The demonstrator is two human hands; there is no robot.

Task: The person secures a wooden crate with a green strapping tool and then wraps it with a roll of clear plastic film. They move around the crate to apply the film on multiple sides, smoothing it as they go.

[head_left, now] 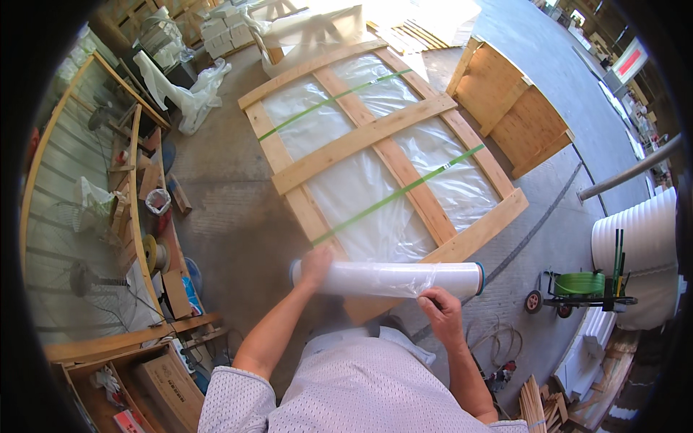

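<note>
Concrete floor (pixel 216 162), left hand (pixel 315 267) clasping film roll (pixel 375 277), right hand (pixel 440 309) curled against it

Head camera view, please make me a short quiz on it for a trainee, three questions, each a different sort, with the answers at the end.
1. What does the left hand grip?
A) a wooden plank
B) a roll of film
C) a cardboard box
2. True or false: in the picture, the green coil on the wheeled cart is to the right of the wooden crate.
3. Fill in the colour: the straps across the crate are ____.

Key: 1. B; 2. True; 3. green
</note>
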